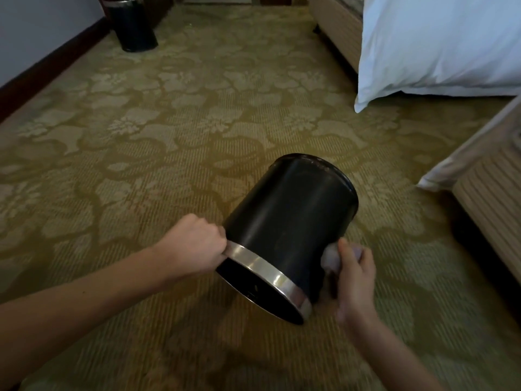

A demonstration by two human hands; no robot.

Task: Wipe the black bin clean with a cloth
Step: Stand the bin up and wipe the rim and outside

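Gripping the stiff, likely light black cylindrical bin [290, 218] by its silver rim [262, 263], left hand [197, 246] steadies it; right hand [355, 280] clutches white cloth [330, 257].

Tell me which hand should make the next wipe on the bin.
Right. The right hand holds the white cloth against the black bin; the left hand grips its silver rim, steadying it.

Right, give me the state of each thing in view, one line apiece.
black bin: tilted, open mouth toward the camera, base pointing away.
cloth: bunched, pressed against the bin's side.
left hand: grips the bin's silver rim.
right hand: holds the cloth.
second bin: upright by the wall.
white bedding: hangs over the bed edge.
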